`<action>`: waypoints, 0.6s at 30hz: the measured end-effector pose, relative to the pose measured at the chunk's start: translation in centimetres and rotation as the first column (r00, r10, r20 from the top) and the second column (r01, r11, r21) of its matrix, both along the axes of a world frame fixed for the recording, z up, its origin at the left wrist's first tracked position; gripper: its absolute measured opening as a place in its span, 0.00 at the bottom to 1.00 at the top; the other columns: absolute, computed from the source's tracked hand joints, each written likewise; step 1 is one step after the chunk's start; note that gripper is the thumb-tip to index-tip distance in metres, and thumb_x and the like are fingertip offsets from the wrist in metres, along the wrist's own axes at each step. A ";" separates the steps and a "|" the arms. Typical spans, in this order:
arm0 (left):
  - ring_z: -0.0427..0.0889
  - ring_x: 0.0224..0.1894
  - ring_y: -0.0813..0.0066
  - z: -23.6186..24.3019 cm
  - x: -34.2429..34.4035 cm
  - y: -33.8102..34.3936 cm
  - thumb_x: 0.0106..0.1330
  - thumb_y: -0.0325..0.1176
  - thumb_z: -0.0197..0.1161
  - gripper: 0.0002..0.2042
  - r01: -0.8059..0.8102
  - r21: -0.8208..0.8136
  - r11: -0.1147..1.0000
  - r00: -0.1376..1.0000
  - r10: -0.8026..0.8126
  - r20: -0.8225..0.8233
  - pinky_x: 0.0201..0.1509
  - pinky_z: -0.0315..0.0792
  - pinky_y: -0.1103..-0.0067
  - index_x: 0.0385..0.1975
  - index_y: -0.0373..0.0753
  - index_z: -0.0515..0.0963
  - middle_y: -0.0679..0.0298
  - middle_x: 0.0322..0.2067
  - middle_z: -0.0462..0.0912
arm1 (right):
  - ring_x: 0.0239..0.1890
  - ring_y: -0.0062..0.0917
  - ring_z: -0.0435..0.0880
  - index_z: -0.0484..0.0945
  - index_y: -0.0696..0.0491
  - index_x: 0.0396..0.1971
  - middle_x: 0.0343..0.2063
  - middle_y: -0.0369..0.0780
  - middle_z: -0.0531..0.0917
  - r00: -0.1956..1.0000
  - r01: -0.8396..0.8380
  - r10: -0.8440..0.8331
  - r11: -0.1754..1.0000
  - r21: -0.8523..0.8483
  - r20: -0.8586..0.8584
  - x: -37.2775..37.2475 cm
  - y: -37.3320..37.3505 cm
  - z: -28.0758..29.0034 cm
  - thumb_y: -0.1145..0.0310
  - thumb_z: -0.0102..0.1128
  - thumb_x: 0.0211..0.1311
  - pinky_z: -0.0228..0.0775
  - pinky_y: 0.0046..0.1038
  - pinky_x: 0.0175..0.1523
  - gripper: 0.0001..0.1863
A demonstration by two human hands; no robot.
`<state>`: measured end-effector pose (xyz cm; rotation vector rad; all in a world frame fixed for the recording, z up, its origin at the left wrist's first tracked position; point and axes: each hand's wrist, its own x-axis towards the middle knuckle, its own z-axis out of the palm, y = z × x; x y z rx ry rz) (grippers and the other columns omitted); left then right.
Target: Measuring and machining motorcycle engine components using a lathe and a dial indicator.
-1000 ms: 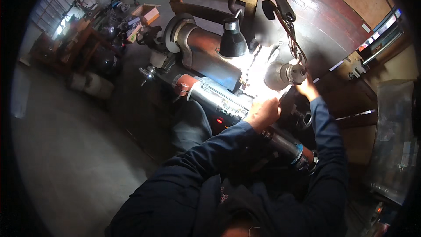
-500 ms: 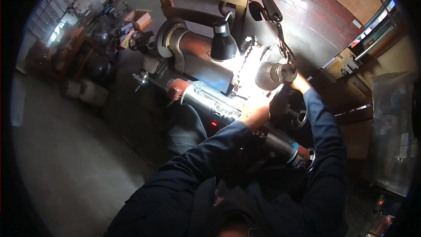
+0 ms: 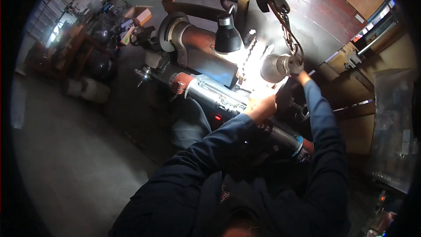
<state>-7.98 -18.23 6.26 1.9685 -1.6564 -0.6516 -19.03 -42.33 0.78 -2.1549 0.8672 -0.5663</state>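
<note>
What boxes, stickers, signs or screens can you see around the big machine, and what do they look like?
Cardboard box: far upper left on the cluttered workshop side, open top, tan-orange.
Small white label: upper right, a pale rectangle on the dark reddish panel.
Red indicator light: on the machine front just left of the left hand, a tiny glowing dot.
Clear plastic bag: right edge, hanging, crinkled and see-through; its contents are too blurred to tell.

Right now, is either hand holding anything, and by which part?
The right hand grips the rear end of a shiny round metal work lamp. The left hand rests on the long silver cylindrical bar; grip unclear.
</note>
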 end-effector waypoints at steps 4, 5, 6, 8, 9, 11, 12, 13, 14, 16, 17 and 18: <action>0.82 0.29 0.63 -10.9 -2.9 -6.3 0.61 0.37 0.58 0.12 0.299 -0.293 0.908 0.921 -0.194 0.339 0.35 0.76 0.70 0.35 0.35 0.82 0.56 0.27 0.81 | 0.53 0.25 0.75 0.75 0.57 0.49 0.51 0.41 0.79 0.961 0.275 -0.269 0.948 0.157 -0.057 2.2 -2.1 -3.7 0.75 0.51 0.59 0.65 0.29 0.59 0.17; 0.82 0.29 0.65 -12.9 -3.6 -5.7 0.59 0.36 0.62 0.10 0.094 -0.303 0.948 0.992 -0.065 0.106 0.34 0.75 0.72 0.33 0.36 0.82 0.59 0.24 0.80 | 0.54 0.25 0.74 0.75 0.56 0.49 0.51 0.41 0.79 0.941 0.339 -0.332 0.922 0.189 -0.068 1.0 -2.8 -4.1 0.73 0.52 0.59 0.65 0.29 0.59 0.17; 0.83 0.33 0.60 -16.7 0.2 -1.4 0.60 0.38 0.61 0.11 0.107 -0.106 0.989 0.976 -0.084 0.199 0.34 0.75 0.71 0.32 0.38 0.82 0.55 0.32 0.82 | 0.51 0.24 0.74 0.77 0.55 0.47 0.49 0.40 0.79 0.919 0.235 -0.350 0.856 0.461 0.181 3.7 1.5 -1.4 0.69 0.51 0.60 0.66 0.28 0.55 0.15; 0.82 0.38 0.61 0.4 -2.0 4.3 0.61 0.38 0.60 0.09 0.167 0.199 0.966 0.964 -0.202 0.175 0.37 0.74 0.71 0.31 0.41 0.82 0.58 0.34 0.82 | 0.48 0.25 0.74 0.77 0.54 0.48 0.48 0.39 0.79 0.795 0.122 -0.482 0.723 0.680 0.370 1.4 4.4 0.2 0.60 0.45 0.69 0.66 0.26 0.54 0.17; 0.81 0.39 0.61 0.3 -2.1 6.7 0.61 0.38 0.60 0.09 0.260 -0.051 0.964 0.933 -0.237 0.271 0.39 0.74 0.70 0.32 0.40 0.82 0.58 0.33 0.81 | 0.48 0.26 0.74 0.76 0.54 0.49 0.48 0.39 0.79 0.780 0.124 -0.521 0.672 0.730 0.347 3.0 8.1 2.2 0.57 0.43 0.71 0.65 0.27 0.55 0.19; 0.81 0.40 0.61 1.2 -3.8 10.1 0.61 0.39 0.60 0.10 0.406 -0.300 0.863 0.883 -0.287 0.371 0.41 0.73 0.70 0.32 0.39 0.82 0.58 0.32 0.81 | 0.49 0.21 0.70 0.72 0.55 0.53 0.44 0.37 0.77 0.828 0.163 -0.374 0.874 0.459 0.419 1.1 9.4 0.2 0.63 0.37 0.72 0.60 0.23 0.57 0.18; 0.80 0.40 0.61 2.9 -3.7 12.2 0.62 0.39 0.60 0.10 0.511 -0.354 0.784 0.859 -0.456 0.231 0.43 0.73 0.70 0.33 0.38 0.81 0.58 0.33 0.81 | 0.48 0.22 0.72 0.73 0.56 0.50 0.43 0.37 0.79 0.841 0.332 -0.428 0.891 0.310 0.331 1.4 11.0 1.1 0.69 0.37 0.71 0.62 0.22 0.56 0.16; 0.80 0.41 0.61 3.8 -3.0 14.7 0.62 0.38 0.61 0.11 0.575 -0.418 0.703 0.798 -0.596 0.095 0.44 0.73 0.70 0.34 0.37 0.81 0.58 0.33 0.81 | 0.43 0.24 0.76 0.76 0.58 0.47 0.41 0.38 0.81 0.912 0.193 -0.215 0.976 0.096 0.349 1.2 13.7 2.9 0.70 0.41 0.69 0.67 0.24 0.52 0.15; 0.80 0.41 0.61 2.8 -2.1 16.5 0.62 0.38 0.61 0.11 0.568 -0.422 0.706 0.803 -0.587 0.100 0.44 0.73 0.70 0.34 0.37 0.81 0.58 0.33 0.81 | 0.41 0.25 0.78 0.77 0.59 0.45 0.40 0.39 0.82 0.967 0.229 -0.223 0.973 -0.032 0.124 1.0 16.1 5.8 0.71 0.43 0.67 0.69 0.26 0.49 0.14; 0.81 0.39 0.61 0.0 0.0 19.7 0.61 0.35 0.64 0.10 0.625 -0.451 0.638 0.628 -0.753 -0.195 0.43 0.74 0.71 0.35 0.36 0.80 0.58 0.32 0.80 | 0.38 0.26 0.80 0.78 0.59 0.43 0.38 0.40 0.82 0.963 0.234 -0.252 0.958 -0.166 -0.097 -0.3 19.1 7.5 0.71 0.45 0.66 0.71 0.27 0.46 0.14; 0.81 0.37 0.61 0.1 1.3 21.2 0.60 0.33 0.65 0.09 0.563 -0.397 0.725 0.681 -0.679 -0.274 0.42 0.74 0.71 0.36 0.36 0.80 0.58 0.32 0.81 | 0.39 0.28 0.81 0.77 0.61 0.45 0.36 0.40 0.83 0.995 0.092 -0.076 0.950 0.298 -0.063 -2.0 19.6 7.5 0.71 0.48 0.64 0.72 0.28 0.45 0.14; 0.81 0.36 0.60 0.3 2.9 22.7 0.59 0.31 0.66 0.08 0.495 -0.332 0.803 0.728 -0.592 -0.345 0.41 0.75 0.72 0.36 0.36 0.80 0.58 0.32 0.81 | 0.40 0.30 0.83 0.75 0.62 0.48 0.34 0.41 0.84 0.996 -0.089 0.071 0.721 0.687 0.054 -3.2 19.8 7.6 0.72 0.50 0.62 0.72 0.29 0.45 0.16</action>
